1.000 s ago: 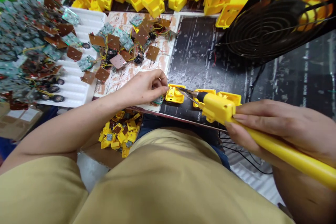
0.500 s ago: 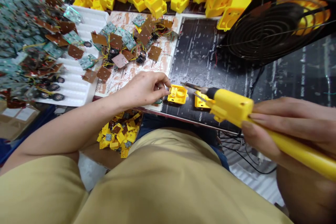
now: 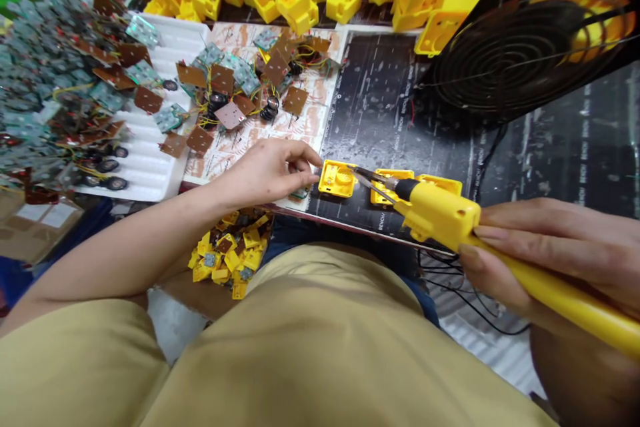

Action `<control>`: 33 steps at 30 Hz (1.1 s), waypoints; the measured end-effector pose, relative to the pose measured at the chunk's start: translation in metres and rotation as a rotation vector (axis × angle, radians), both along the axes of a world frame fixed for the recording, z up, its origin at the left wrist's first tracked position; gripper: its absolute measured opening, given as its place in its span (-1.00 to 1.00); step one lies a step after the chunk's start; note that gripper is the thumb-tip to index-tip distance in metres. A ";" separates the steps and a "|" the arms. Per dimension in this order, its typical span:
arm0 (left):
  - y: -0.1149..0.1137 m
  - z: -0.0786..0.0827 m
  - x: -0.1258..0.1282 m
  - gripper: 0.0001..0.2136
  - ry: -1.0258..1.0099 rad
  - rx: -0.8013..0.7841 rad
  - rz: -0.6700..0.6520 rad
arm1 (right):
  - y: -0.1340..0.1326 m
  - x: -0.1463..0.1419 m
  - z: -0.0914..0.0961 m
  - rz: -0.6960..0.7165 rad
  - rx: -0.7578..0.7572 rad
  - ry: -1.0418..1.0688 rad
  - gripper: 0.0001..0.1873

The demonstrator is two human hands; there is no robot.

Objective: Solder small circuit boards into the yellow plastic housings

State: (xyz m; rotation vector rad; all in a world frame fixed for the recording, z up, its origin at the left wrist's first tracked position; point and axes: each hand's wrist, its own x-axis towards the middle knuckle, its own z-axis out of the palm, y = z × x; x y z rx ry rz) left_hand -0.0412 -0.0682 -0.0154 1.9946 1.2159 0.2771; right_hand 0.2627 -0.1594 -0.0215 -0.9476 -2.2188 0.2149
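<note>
My left hand (image 3: pixel 280 170) is at the left edge of a small yellow plastic casing (image 3: pixel 331 185), which lies open side up on the bench. Thumb and index finger are bent together at that edge, seemingly gripping it. In my right hand (image 3: pixel 540 247) is a soldering iron (image 3: pixel 445 213) with a yellow handle, its fingers wrapped round it. The iron's dark tip points left and reaches the casing's right side; a thin metal rod runs beside it. Under the iron lie a second yellow casing (image 3: pixel 383 195) and a third one (image 3: pixel 443 183), both partly hidden.
Circuit boards with wires (image 3: pixel 230 80) lie on a patterned sheet, and more are heaped on a white tray (image 3: pixel 175 33). Yellow casings (image 3: pixel 345 3) pile up at the back. A black fan (image 3: pixel 500 57) stands at the right. Below the bench is a heap of yellow parts (image 3: pixel 230 260).
The soldering iron has moved slightly left and down, its tip now at the casing's right side. The third casing has come into sight behind it. My left hand stays at the casing's edge.
</note>
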 end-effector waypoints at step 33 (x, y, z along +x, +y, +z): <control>0.013 0.013 0.019 -0.89 0.364 0.156 -0.198 | -0.003 -0.019 0.004 0.048 -0.037 0.036 -0.92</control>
